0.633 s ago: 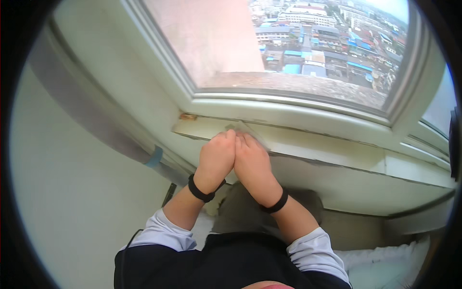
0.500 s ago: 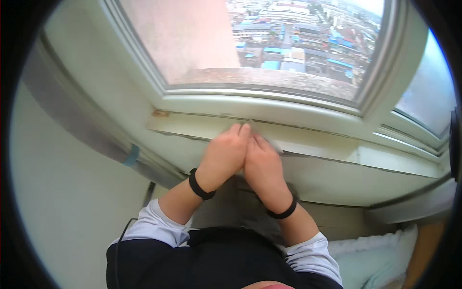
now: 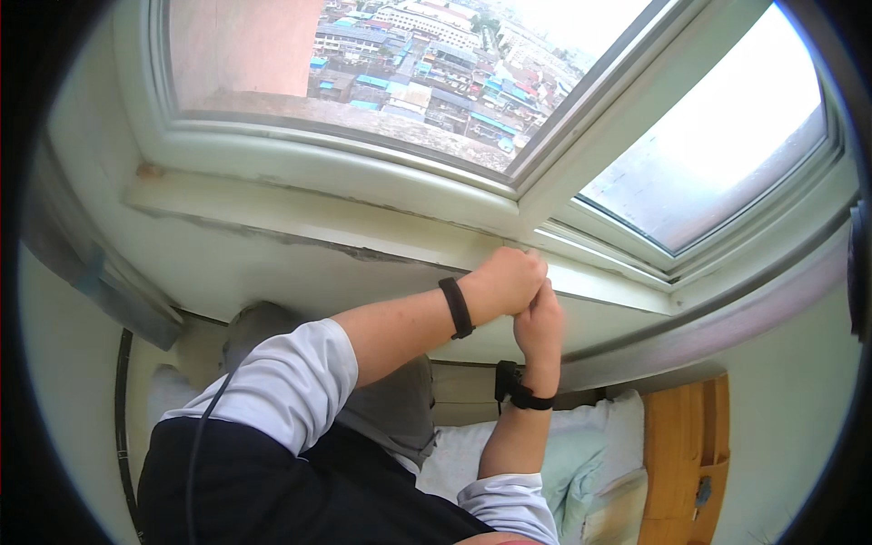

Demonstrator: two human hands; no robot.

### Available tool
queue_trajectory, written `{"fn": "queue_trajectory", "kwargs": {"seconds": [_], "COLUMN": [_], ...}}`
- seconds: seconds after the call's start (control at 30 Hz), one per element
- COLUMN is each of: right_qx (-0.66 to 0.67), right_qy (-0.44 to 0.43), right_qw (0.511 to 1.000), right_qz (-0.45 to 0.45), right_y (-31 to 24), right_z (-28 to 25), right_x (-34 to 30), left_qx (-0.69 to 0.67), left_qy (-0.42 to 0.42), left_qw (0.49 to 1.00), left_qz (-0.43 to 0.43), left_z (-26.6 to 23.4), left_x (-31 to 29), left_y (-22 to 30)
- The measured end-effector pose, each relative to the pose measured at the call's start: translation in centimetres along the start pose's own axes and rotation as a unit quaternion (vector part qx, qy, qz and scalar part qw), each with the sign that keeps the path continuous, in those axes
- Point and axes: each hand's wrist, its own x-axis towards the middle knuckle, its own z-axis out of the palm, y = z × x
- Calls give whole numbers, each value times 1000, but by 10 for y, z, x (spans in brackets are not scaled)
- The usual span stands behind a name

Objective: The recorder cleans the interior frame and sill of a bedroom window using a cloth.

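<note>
My left hand (image 3: 507, 282) is closed in a fist above the right part of the narrow cream window sill (image 3: 400, 234). Pressed against its fingers is my right hand (image 3: 541, 325), also closed, just at the sill's front edge. What the fingers hold, if anything, is hidden. Both wrists carry black bands, and a small dark box sits on the right wristband (image 3: 531, 398). Behind the hands rises the pale window frame (image 3: 536, 195) with its upright bar between two panes.
A bed with pale green bedding (image 3: 568, 445) stands below at the right, beside a wooden headboard (image 3: 686, 454). Curtains bundled at the left (image 3: 100, 272) and a rounded pale fabric band (image 3: 708, 322) at the right flank the window. Plaster is chipped along the sill's front edge.
Both joined hands have moved right along the sill, from its middle to near the window's upright bar. My view and body have turned right. A pale sliver by the fingers is now hidden.
</note>
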Motion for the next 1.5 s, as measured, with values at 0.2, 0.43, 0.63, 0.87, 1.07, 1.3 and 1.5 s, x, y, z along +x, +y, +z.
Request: {"fn": "queue_trajectory", "kwargs": {"seconds": [0.2,0.43,0.63,0.87,1.07,1.3,1.5], "right_qx": [-39,178,5,108,49,-80,-115], "right_qy": [21,276,194,7,9,103,187], "right_qw": [999,943,967,931,948,978,975], "right_qz": [-24,47,-166,-349,-315,-164,31], "right_y": [6,7,-169,-352,-324,-183,-57], "right_z": [17,24,124,208,207,134,56], "right_x": [7,49,62,32,33,65,45], "left_qx": [-150,94,244,228,201,270,84], "left_qy": [47,166,205,210,209,252,342], "left_qw": [987,981,931,932,935,891,920], "left_qz": [29,26,-176,-188,-206,-264,-172], "left_z": [-26,-182,-273,-285,-277,-255,-211], "left_x": [-54,-151,-205,-268,-267,-236,-191], "left_y": [-41,-121,-173,-219,-210,-192,-129]}}
